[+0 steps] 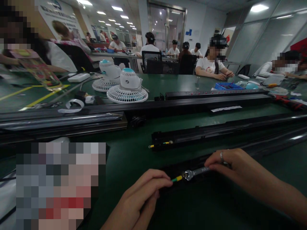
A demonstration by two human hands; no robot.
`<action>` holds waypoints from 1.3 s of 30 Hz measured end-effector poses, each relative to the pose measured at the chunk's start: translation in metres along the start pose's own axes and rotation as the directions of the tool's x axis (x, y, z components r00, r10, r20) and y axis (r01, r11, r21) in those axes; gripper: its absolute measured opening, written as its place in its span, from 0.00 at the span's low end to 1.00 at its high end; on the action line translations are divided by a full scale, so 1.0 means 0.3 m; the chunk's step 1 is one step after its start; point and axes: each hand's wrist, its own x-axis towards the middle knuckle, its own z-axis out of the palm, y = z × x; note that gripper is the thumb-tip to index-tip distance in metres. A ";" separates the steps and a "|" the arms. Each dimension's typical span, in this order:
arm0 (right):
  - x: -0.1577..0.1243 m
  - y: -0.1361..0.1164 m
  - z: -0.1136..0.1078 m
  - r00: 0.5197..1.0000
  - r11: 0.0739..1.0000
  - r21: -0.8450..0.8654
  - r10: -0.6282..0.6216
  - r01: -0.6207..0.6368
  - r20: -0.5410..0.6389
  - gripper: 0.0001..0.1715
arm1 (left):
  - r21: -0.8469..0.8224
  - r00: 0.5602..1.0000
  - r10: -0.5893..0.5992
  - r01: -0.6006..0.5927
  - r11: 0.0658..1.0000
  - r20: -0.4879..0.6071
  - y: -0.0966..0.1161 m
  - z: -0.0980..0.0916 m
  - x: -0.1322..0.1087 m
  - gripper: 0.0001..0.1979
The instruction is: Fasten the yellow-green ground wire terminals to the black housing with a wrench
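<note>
My right hand (230,167), with a ring on one finger, grips a silver wrench (198,172) by its handle. The wrench's jaw sits around a small nut (185,175) at the end of a short yellow-green wire (177,179). Between the thumb and fingers of my left hand (146,188) the other end of that wire is pinched. Beneath both hands lies a long black channel (165,167). A second black channel (201,132) lies beyond it, with another yellow-green wire (158,145) fixed at its near left end.
Two white fans (127,91) stand face down at the back left. Long black bars (153,107) cross the green table (134,150). A blue basket (227,86) is at the back right, near a seated person (213,62). A blurred-out object (59,185) lies front left.
</note>
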 end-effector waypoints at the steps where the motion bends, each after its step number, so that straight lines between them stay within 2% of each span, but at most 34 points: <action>1: 0.000 0.003 0.001 1.000 1.000 -0.007 -0.016 0.016 0.003 0.11 | -0.003 1.000 -0.001 0.001 1.000 0.004 0.000 0.000 0.000 0.21; 5: -0.001 -0.006 -0.003 0.991 0.989 -0.065 -0.131 0.131 -0.001 0.12 | -0.026 1.000 -0.016 0.017 1.000 0.012 0.007 0.000 0.000 0.21; 8: 0.005 -0.029 -0.015 0.976 0.962 -0.173 -0.216 0.212 0.000 0.13 | -0.048 1.000 -0.007 0.009 0.999 0.025 0.010 -0.001 0.002 0.21; 11: 0.023 -0.050 -0.035 0.966 0.936 -0.240 -0.256 0.257 0.034 0.13 | -0.065 0.999 0.008 -0.006 0.998 0.033 0.008 -0.002 0.001 0.22; 16: 0.071 -0.061 -0.077 0.954 0.926 -0.233 -0.272 0.296 0.129 0.13 | -0.095 0.999 -0.007 0.010 0.995 0.031 0.013 0.000 -0.005 0.21; 20: 0.111 -0.080 -0.104 0.925 0.893 -0.261 -0.323 0.367 0.198 0.14 | -0.122 0.999 -0.010 0.014 0.992 0.034 0.017 0.003 -0.006 0.21; 26: 0.176 -0.152 -0.133 0.875 0.822 -0.311 -0.411 0.477 0.257 0.12 | -0.149 0.999 0.021 -0.017 0.989 0.026 0.007 0.010 -0.012 0.22; 31: 0.222 -0.244 -0.146 0.842 0.787 -0.321 -0.432 0.527 0.322 0.11 | -0.154 0.999 0.037 -0.037 0.987 -0.001 0.001 0.017 -0.012 0.23; 35: 0.229 -0.312 -0.148 0.808 0.750 -0.329 -0.454 0.574 0.376 0.13 | -0.189 0.999 0.042 -0.045 0.981 -0.023 0.008 0.021 -0.011 0.22; 39: 0.218 -0.337 -0.146 0.779 0.719 -0.332 -0.473 0.611 0.411 0.15 | -0.203 0.997 0.061 -0.068 0.977 -0.038 0.010 0.021 -0.017 0.22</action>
